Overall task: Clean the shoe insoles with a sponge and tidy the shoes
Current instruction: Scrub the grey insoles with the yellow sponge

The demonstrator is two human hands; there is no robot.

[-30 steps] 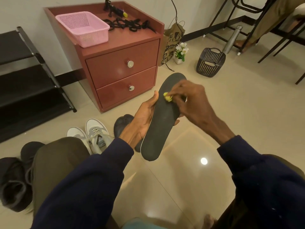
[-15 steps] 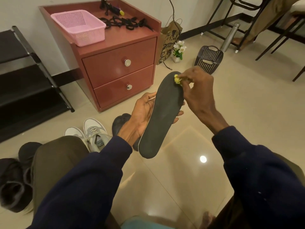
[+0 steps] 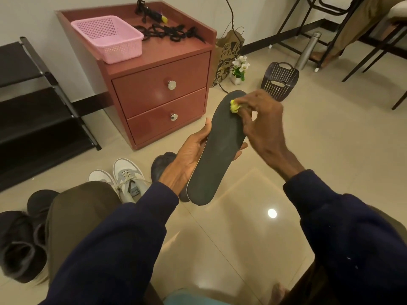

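Note:
A dark grey insole (image 3: 217, 150) is held up over the floor, toe end pointing away from me. My left hand (image 3: 190, 155) grips it round the middle from the left, fingertips showing past its right edge. My right hand (image 3: 262, 122) pinches a small yellow sponge (image 3: 234, 106) and presses it on the insole near the toe. On the floor below sit a pair of white sneakers (image 3: 123, 177), a dark shoe (image 3: 163, 164) partly hidden behind my left wrist, and black shoes (image 3: 19, 243) at the far left.
A red two-drawer cabinet (image 3: 160, 89) stands ahead, carrying a pink basket (image 3: 108, 37) and black straps (image 3: 169, 33). A black shoe rack (image 3: 33, 106) is at the left. A paper bag (image 3: 229, 56), small flower pot (image 3: 239, 69), dark basket (image 3: 279, 80), metal bottle (image 3: 308, 50) and chair legs stand further back.
My right hand slid the sponge up the insole from its upper middle to the toe end, then stayed there. My left hand keeps the same hold.

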